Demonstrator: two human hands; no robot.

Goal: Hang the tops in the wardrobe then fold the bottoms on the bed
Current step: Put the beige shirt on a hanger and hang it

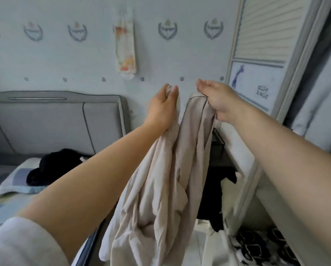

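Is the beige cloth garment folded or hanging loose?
Hanging loose: the beige cloth garment droops crumpled from the left hand and right hand.

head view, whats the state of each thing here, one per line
beige zip-front garment: held up, hanging open, unfolded
left hand: pinches one zip edge
right hand: grips the other edge
black clothes on the bed: crumpled heap, unfolded
black clothes by the wardrobe: hanging loose
white louvred wardrobe door: whether open or shut, cannot tell

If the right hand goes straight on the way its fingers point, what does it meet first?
Probably the papered wall. The right hand, holding the beige garment, points up and away with nothing visible between; depth is unclear.
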